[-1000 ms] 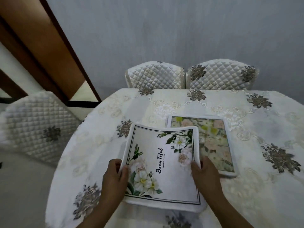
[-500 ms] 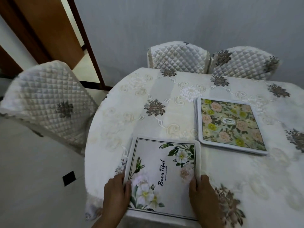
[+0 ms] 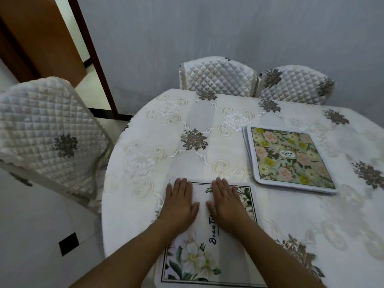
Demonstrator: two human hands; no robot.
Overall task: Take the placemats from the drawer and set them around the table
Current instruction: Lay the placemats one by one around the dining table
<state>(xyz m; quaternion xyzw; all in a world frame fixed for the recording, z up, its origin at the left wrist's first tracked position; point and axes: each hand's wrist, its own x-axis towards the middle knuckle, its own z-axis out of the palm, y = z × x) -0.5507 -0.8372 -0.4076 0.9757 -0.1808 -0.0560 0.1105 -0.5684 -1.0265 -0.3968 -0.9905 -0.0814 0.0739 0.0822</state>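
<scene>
A white placemat (image 3: 226, 260) with white flowers and black script lies flat at the near edge of the round table (image 3: 218, 146). My left hand (image 3: 180, 201) and my right hand (image 3: 226, 202) rest palm down on its far half, side by side, fingers stretched out and together. A short stack of placemats (image 3: 288, 159), the top one printed with pink and yellow flowers, sits further right on the table, apart from both hands.
A cream embroidered cloth covers the table. One quilted chair (image 3: 47, 129) stands at the left, two more quilted chairs (image 3: 220, 76) at the far side against the grey wall. A brown door frame (image 3: 93, 50) is at the upper left.
The white placemat has gone from held at its near corners to lying flat near the table edge. Both hands let go and moved onto its top, pressing it flat.
</scene>
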